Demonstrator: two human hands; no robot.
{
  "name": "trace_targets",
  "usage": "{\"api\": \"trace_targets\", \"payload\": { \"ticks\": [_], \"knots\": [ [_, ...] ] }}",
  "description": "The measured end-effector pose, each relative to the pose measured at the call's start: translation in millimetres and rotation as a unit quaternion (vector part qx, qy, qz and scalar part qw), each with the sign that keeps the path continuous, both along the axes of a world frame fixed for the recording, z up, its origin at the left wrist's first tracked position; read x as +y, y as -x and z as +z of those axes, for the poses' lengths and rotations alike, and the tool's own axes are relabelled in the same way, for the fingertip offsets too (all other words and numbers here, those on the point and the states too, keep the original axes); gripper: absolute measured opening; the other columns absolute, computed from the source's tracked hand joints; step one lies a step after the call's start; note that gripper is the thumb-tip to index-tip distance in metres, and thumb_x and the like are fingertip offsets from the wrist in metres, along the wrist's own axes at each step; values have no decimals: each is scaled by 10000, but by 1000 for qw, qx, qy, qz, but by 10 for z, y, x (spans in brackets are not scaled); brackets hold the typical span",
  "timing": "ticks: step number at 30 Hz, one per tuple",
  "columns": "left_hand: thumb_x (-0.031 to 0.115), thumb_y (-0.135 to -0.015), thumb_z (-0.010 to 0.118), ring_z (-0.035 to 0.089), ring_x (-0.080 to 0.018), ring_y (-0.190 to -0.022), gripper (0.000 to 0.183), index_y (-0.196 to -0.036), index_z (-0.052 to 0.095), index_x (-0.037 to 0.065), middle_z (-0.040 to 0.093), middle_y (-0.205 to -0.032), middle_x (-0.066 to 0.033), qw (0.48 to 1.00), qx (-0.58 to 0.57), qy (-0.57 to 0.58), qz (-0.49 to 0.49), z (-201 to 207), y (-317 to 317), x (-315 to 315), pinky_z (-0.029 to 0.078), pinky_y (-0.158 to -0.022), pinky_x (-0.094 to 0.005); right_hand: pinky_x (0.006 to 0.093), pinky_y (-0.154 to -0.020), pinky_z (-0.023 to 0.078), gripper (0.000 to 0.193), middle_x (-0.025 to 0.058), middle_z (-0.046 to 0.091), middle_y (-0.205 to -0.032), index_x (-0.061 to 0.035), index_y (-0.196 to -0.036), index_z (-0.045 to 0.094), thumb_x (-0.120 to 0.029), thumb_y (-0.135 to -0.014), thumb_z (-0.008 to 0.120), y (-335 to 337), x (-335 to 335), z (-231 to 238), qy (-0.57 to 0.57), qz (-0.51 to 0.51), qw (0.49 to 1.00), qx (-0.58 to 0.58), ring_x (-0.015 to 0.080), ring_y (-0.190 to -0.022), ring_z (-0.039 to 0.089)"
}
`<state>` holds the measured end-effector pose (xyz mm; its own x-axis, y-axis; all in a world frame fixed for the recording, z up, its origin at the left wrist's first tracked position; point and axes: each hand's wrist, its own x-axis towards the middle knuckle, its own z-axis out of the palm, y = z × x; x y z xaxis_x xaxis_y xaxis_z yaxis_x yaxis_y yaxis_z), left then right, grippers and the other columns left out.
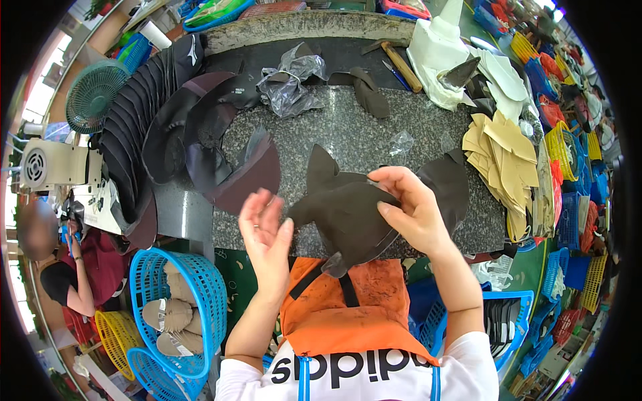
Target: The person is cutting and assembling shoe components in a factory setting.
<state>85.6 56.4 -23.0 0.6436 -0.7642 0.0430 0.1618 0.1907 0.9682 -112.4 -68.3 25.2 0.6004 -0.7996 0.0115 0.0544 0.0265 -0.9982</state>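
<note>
My right hand pinches the right edge of a dark shoe-upper piece between thumb and fingers. This flexible piece has several lobes and spreads over the near edge of the speckled stone slab, above my orange apron. My left hand is open beside the left end of the piece, palm turned inward, its fingertips slightly blurred. Right of my right hand, another dark upper piece lies on the slab. A maroon-and-black curved piece rests to the left of my left hand.
Overlapping dark uppers line the left side. A clear plastic bag, a hammer and a white bottle stand or lie at the back. Tan pieces are piled right. A blue basket holds beige shoes. A seated person works at far left.
</note>
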Motion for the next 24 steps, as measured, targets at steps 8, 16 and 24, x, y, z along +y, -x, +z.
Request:
{"api": "trace_targets", "payload": {
  "ticks": [8,16,24],
  "knots": [
    [82,-665,860,447,-216,-1342,914,-1457,408,14,500,-1433,-148,873,-35,12,-486,704,-228,-733,320,-1136,-372,325,-718,513,393,113,631,-933,-67,-1181,625,16,-798,656,-167,-324,795,286,234,921,121,235,-807,625],
    [-32,-793,733,582,-52,-848,139,-903,667,19,659,-894,3,910,-45,-33,-411,829,-307,-676,467,-729,-224,259,-879,477,616,14,642,-1063,-27,-1268,584,30,-699,813,-45,-373,561,-6,155,984,87,76,-956,594],
    [-82,-730,736,636,-220,-1011,203,-886,688,39,670,-1084,-122,896,-144,162,-388,755,-378,-595,496,-877,-332,215,-603,484,194,19,642,-758,8,-984,667,-167,-979,584,78,-416,157,-249,181,949,-72,77,-653,591]
  ]
}}
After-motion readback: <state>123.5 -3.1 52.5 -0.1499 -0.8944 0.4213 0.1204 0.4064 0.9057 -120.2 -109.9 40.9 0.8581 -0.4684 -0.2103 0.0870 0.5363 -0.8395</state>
